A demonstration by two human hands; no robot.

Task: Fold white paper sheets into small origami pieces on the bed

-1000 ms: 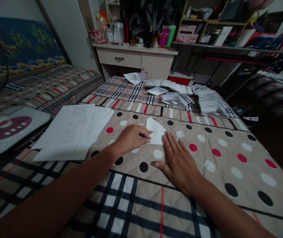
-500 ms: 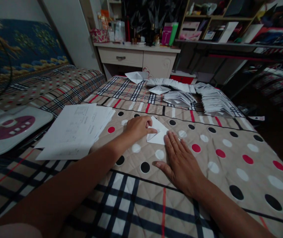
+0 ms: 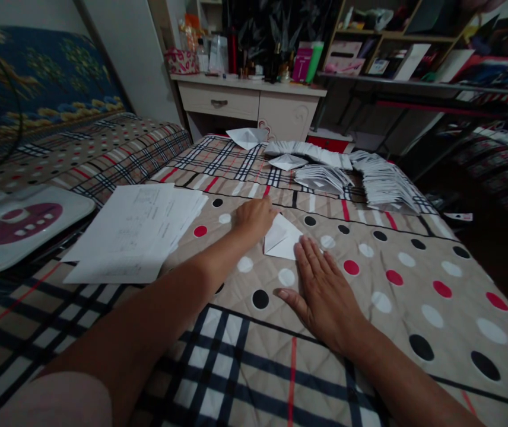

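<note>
A small white sheet of folded paper [image 3: 290, 236] lies on the spotted bedcover, with a creased triangular flap on its left part. My left hand [image 3: 254, 219] is at the paper's upper left corner, its fingers curled together against it; the fingertips are partly hidden. Flat across the lower right edge of the paper rests my right hand [image 3: 325, 287], its fingers stretched out and the thumb spread to the left.
Left of my hands lies a pile of printed sheets [image 3: 133, 231], beside a white board with a purple mark [image 3: 35, 228]. Farther back are stacked folded papers [image 3: 387, 181], another folded bundle [image 3: 323, 178] and opened folded pieces [image 3: 247, 137]. A white dresser [image 3: 218, 98] stands beyond the bed.
My left hand has moved up and away from me along the paper's left side, uncovering the creased flap. My right hand has stayed in place on the paper.
</note>
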